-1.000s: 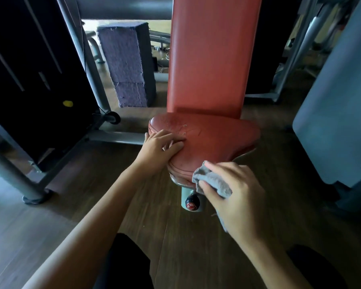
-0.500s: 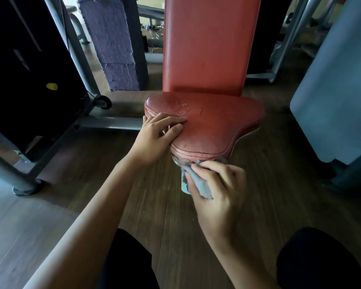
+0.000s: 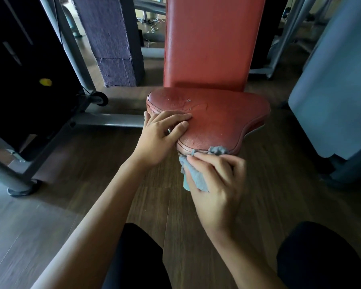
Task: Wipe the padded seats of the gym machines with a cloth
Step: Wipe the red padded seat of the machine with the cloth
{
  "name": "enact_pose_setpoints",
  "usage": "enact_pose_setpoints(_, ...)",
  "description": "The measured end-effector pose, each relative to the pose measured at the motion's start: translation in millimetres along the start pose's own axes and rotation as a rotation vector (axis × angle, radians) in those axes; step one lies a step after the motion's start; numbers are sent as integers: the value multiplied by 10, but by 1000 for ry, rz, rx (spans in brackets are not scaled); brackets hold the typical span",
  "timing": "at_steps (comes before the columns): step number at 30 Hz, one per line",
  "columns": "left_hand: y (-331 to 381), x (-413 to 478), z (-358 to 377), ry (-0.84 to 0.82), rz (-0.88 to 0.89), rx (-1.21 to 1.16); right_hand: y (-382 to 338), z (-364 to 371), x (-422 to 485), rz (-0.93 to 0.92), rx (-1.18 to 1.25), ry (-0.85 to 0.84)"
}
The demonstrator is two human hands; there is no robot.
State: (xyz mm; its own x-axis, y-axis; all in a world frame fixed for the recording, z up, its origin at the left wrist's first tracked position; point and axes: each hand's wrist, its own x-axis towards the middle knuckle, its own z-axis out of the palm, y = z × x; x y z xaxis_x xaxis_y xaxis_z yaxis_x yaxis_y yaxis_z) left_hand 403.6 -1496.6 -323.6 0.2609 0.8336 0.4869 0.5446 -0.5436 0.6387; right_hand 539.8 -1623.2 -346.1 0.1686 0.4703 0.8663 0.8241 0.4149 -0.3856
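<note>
A worn red padded seat (image 3: 221,119) with a tall red backrest (image 3: 213,42) stands in front of me. My left hand (image 3: 161,136) rests on the seat's near left edge, fingers laid over the top and thumb along the rim. My right hand (image 3: 215,184) grips a grey cloth (image 3: 196,174) and holds it against the seat's front lip, just below the top surface. Part of the cloth pokes up over the rim. The seat post is mostly hidden behind my right hand.
A grey machine frame (image 3: 75,46) with a black weight stack (image 3: 19,59) stands to the left, its foot (image 3: 23,188) on the wood floor. A purple-grey block (image 3: 111,38) sits behind. A blue-grey pad (image 3: 333,80) rises at the right. My dark-clothed knees (image 3: 321,257) are below.
My right hand has brought the cloth from below the seat's tip up against the front lip. My left hand stays on the seat's left edge. The view has dipped slightly.
</note>
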Motion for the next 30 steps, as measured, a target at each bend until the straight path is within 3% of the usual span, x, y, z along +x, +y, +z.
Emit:
enact_pose_setpoints(7, -22, 3, -4, 6, 10, -13, 226, -214, -45, 44, -62, -21)
enact_pose_setpoints(13, -18, -18, 24, 15, 0, -22, -17, 27, 40, -45, -5, -16)
enact_pose_setpoints(19, 19, -35, 42, 26, -30, -26, 268, -266, -7, 109, -23, 26)
enact_pose_setpoints(25, 67, -64, 84, 49, -46, -17, 101, -62, 75, -37, 53, -25)
enact_pose_setpoints(30, 69, -69, 95, 72, -55, -28, 331, -284, 35, 66, 44, 11)
